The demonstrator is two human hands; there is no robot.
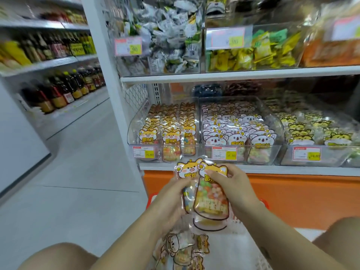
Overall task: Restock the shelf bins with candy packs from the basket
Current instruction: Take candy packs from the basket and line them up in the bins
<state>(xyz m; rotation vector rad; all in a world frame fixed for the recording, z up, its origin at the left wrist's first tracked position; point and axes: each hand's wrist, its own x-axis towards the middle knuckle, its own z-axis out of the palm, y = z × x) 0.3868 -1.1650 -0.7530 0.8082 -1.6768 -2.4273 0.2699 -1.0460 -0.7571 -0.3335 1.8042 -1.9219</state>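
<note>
Left hand and right hand grip seemingly two overlapping candy packs — long axes upright, heads uppermost.

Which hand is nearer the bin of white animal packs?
Right. The right hand is below the white-pack bin, holding the candy packs; the left hand holds them further left, below the orange-pack bin.

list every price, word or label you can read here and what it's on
"9.90": left upper tag on the grey-white bin.
"9.90": second upper tag on the yellow-pack bin.
"16.80": lower left tag on the lower left bin.
Too blurred to read: middle tag, right tag, yellow characters on the held candy packs, bottle labels.
</note>
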